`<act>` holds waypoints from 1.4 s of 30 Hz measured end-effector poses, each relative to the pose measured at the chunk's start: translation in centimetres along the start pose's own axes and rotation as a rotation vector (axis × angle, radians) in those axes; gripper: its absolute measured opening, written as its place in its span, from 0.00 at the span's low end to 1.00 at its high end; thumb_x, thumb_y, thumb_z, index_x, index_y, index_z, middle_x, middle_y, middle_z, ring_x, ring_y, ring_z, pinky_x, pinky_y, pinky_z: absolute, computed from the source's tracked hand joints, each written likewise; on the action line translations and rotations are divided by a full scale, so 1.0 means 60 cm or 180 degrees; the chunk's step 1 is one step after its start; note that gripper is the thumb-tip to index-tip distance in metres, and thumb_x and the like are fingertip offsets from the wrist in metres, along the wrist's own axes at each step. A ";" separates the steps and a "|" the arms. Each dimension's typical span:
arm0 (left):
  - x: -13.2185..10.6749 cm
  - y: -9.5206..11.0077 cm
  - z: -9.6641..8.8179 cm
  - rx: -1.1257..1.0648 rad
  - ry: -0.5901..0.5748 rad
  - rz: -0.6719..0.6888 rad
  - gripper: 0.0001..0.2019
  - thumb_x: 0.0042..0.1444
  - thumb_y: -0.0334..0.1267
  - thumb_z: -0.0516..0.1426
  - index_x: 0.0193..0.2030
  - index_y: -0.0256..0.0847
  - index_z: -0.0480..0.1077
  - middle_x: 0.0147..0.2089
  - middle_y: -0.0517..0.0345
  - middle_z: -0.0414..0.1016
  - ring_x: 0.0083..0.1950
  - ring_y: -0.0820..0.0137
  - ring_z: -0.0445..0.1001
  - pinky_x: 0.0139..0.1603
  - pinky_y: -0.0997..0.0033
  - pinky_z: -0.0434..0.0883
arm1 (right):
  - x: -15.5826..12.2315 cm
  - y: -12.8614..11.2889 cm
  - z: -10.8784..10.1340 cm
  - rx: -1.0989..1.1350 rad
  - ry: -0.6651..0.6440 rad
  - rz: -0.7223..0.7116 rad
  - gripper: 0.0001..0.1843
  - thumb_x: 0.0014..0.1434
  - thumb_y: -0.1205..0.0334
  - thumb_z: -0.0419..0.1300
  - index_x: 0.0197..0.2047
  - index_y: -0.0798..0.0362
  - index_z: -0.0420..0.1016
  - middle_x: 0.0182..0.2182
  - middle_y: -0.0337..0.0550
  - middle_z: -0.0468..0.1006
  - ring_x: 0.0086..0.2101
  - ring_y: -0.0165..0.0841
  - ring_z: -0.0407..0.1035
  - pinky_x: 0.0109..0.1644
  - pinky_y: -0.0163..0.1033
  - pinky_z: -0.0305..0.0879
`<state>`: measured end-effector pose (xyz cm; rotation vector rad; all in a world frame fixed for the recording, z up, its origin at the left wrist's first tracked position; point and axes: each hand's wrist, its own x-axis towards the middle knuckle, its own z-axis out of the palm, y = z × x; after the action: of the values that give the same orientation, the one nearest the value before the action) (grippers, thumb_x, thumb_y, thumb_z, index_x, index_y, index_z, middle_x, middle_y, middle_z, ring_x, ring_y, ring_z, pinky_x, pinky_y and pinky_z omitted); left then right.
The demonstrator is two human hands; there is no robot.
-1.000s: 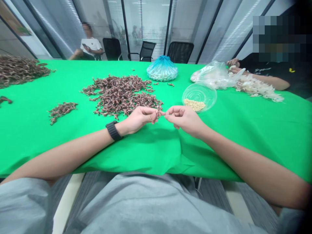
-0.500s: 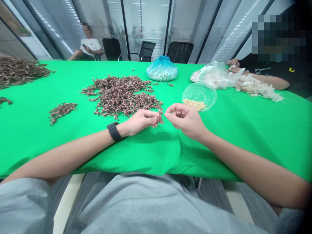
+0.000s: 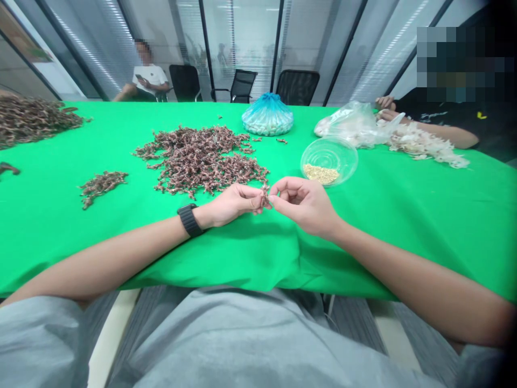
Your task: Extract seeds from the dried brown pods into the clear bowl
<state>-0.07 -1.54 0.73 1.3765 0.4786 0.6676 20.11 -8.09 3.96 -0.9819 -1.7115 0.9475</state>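
My left hand (image 3: pixel 232 205), with a black watch on its wrist, pinches a small brown dried pod (image 3: pixel 264 195) just above the green tablecloth (image 3: pixel 404 215). My right hand (image 3: pixel 305 203) meets it from the right, thumb and forefinger pinched at the same pod. A big heap of the same brown pods (image 3: pixel 202 158) lies right behind my hands. To the right of the heap stands a clear plastic bowl (image 3: pixel 329 160) with a thin layer of pale seeds.
A blue net bag (image 3: pixel 267 116) sits at mid-table. A small pod pile (image 3: pixel 100 185) and a larger one (image 3: pixel 32 117) lie at the left. At the right, another person's hands (image 3: pixel 385 108) work at a clear bag and white husks (image 3: pixel 428 146). Someone sits by the far chairs.
My hands parted slightly half a second ago, then closed together again on the pod, a little nearer to me. The rest of the table is unchanged.
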 end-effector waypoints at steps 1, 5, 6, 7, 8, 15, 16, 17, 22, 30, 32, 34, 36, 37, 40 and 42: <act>0.000 0.000 0.000 -0.0004 0.0005 -0.0002 0.20 0.48 0.51 0.72 0.30 0.32 0.80 0.30 0.53 0.77 0.31 0.75 0.69 0.34 0.74 0.67 | 0.000 0.000 0.000 0.0001 0.0008 0.0004 0.15 0.59 0.49 0.67 0.35 0.53 0.76 0.19 0.33 0.64 0.20 0.25 0.52 0.24 0.35 0.47; 0.000 -0.001 0.000 -0.0021 0.0011 0.0008 0.19 0.47 0.50 0.72 0.31 0.33 0.81 0.31 0.53 0.77 0.32 0.75 0.69 0.35 0.74 0.67 | 0.000 -0.001 -0.001 0.0008 0.0014 0.0042 0.15 0.59 0.50 0.68 0.35 0.53 0.75 0.19 0.33 0.64 0.20 0.25 0.52 0.23 0.35 0.47; -0.001 -0.001 0.000 -0.0019 -0.0002 0.0010 0.19 0.47 0.50 0.72 0.31 0.33 0.81 0.31 0.53 0.77 0.32 0.75 0.70 0.35 0.74 0.67 | 0.000 -0.002 -0.001 0.0011 0.0012 0.0036 0.15 0.59 0.50 0.68 0.35 0.53 0.75 0.19 0.33 0.64 0.20 0.24 0.52 0.23 0.35 0.47; -0.001 -0.001 -0.001 -0.0015 -0.0014 0.0014 0.19 0.48 0.50 0.72 0.32 0.33 0.81 0.31 0.53 0.77 0.32 0.75 0.70 0.35 0.74 0.67 | 0.000 -0.002 0.000 0.0008 0.0005 0.0032 0.14 0.59 0.50 0.68 0.35 0.53 0.75 0.19 0.33 0.65 0.20 0.24 0.52 0.23 0.35 0.47; -0.001 -0.002 -0.001 -0.0010 -0.0025 0.0014 0.19 0.48 0.51 0.72 0.32 0.33 0.81 0.31 0.53 0.77 0.32 0.75 0.70 0.35 0.74 0.67 | 0.000 -0.003 0.000 0.0002 0.0007 0.0026 0.14 0.59 0.51 0.68 0.35 0.53 0.76 0.19 0.33 0.65 0.20 0.24 0.52 0.23 0.35 0.47; 0.000 -0.005 -0.005 0.0038 -0.0086 0.0031 0.18 0.50 0.50 0.71 0.34 0.34 0.82 0.33 0.52 0.78 0.32 0.75 0.70 0.35 0.74 0.67 | -0.001 -0.003 0.001 -0.0052 0.0010 0.0011 0.15 0.61 0.48 0.66 0.36 0.53 0.76 0.19 0.34 0.65 0.20 0.25 0.52 0.23 0.35 0.48; 0.000 -0.005 -0.005 0.0061 -0.0090 0.0035 0.18 0.50 0.50 0.71 0.34 0.34 0.82 0.33 0.52 0.78 0.32 0.74 0.70 0.35 0.74 0.67 | -0.001 -0.003 0.001 -0.0069 0.0015 0.0002 0.15 0.61 0.49 0.66 0.36 0.53 0.76 0.19 0.34 0.65 0.20 0.25 0.52 0.23 0.35 0.48; 0.000 -0.004 -0.005 0.0091 -0.0086 0.0045 0.19 0.50 0.51 0.71 0.34 0.34 0.82 0.33 0.52 0.78 0.32 0.74 0.70 0.35 0.74 0.67 | -0.001 -0.004 0.002 -0.0099 0.0024 -0.0009 0.15 0.61 0.50 0.66 0.36 0.54 0.76 0.19 0.34 0.65 0.20 0.25 0.53 0.24 0.35 0.49; 0.000 -0.004 -0.007 0.0405 -0.0006 0.0198 0.20 0.50 0.53 0.70 0.33 0.34 0.82 0.31 0.53 0.78 0.31 0.75 0.68 0.35 0.74 0.65 | -0.005 -0.008 0.005 -0.0343 0.0162 -0.0156 0.11 0.61 0.55 0.65 0.35 0.55 0.76 0.19 0.33 0.65 0.20 0.24 0.54 0.24 0.35 0.51; -0.002 0.014 -0.008 0.1062 0.0218 0.0357 0.22 0.47 0.53 0.71 0.36 0.32 0.84 0.35 0.49 0.83 0.34 0.69 0.75 0.39 0.72 0.71 | 0.006 -0.009 -0.001 0.0601 -0.0282 0.0733 0.17 0.53 0.50 0.71 0.31 0.56 0.76 0.18 0.33 0.67 0.18 0.22 0.52 0.21 0.33 0.46; -0.002 0.018 -0.005 0.1075 0.0249 0.0367 0.22 0.45 0.53 0.72 0.35 0.32 0.84 0.36 0.48 0.84 0.35 0.67 0.77 0.41 0.70 0.73 | 0.011 -0.010 -0.005 0.0954 -0.0464 0.1077 0.18 0.52 0.49 0.72 0.30 0.56 0.76 0.17 0.32 0.65 0.18 0.22 0.51 0.20 0.33 0.47; -0.003 0.021 -0.001 0.1058 0.0256 0.0370 0.22 0.45 0.53 0.72 0.34 0.33 0.84 0.35 0.47 0.84 0.35 0.66 0.78 0.42 0.69 0.74 | 0.015 -0.009 -0.010 0.1239 -0.0648 0.1335 0.18 0.51 0.50 0.73 0.28 0.56 0.75 0.14 0.28 0.57 0.17 0.21 0.47 0.20 0.32 0.46; -0.003 0.020 0.000 0.1030 0.0244 0.0357 0.22 0.44 0.53 0.72 0.34 0.33 0.84 0.35 0.47 0.84 0.35 0.66 0.79 0.42 0.69 0.75 | 0.018 -0.007 -0.014 0.1389 -0.0815 0.1490 0.18 0.51 0.51 0.73 0.27 0.56 0.75 0.14 0.26 0.53 0.17 0.21 0.44 0.20 0.31 0.44; -0.002 0.020 0.000 0.1023 0.0229 0.0346 0.22 0.44 0.53 0.72 0.34 0.33 0.84 0.34 0.47 0.84 0.35 0.66 0.79 0.42 0.69 0.75 | 0.018 -0.006 -0.016 0.1423 -0.0876 0.1521 0.17 0.51 0.52 0.73 0.28 0.56 0.75 0.14 0.26 0.53 0.17 0.20 0.44 0.20 0.31 0.44; -0.002 0.018 0.000 0.1034 0.0162 0.0309 0.23 0.44 0.54 0.72 0.33 0.32 0.84 0.34 0.47 0.84 0.35 0.66 0.79 0.41 0.69 0.74 | 0.020 -0.001 -0.021 0.1414 -0.0957 0.1491 0.16 0.51 0.54 0.74 0.30 0.56 0.76 0.14 0.26 0.55 0.17 0.20 0.45 0.20 0.31 0.44; -0.003 0.018 0.000 0.1045 0.0098 0.0289 0.23 0.45 0.55 0.72 0.33 0.32 0.84 0.33 0.48 0.83 0.35 0.66 0.78 0.40 0.69 0.73 | 0.021 0.001 -0.024 0.1356 -0.0960 0.1408 0.17 0.50 0.53 0.75 0.31 0.56 0.77 0.15 0.27 0.59 0.17 0.20 0.47 0.20 0.31 0.46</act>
<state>-0.37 -1.56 1.80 1.7070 0.5709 0.7066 21.15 -6.69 4.73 -0.9775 -1.4539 1.7425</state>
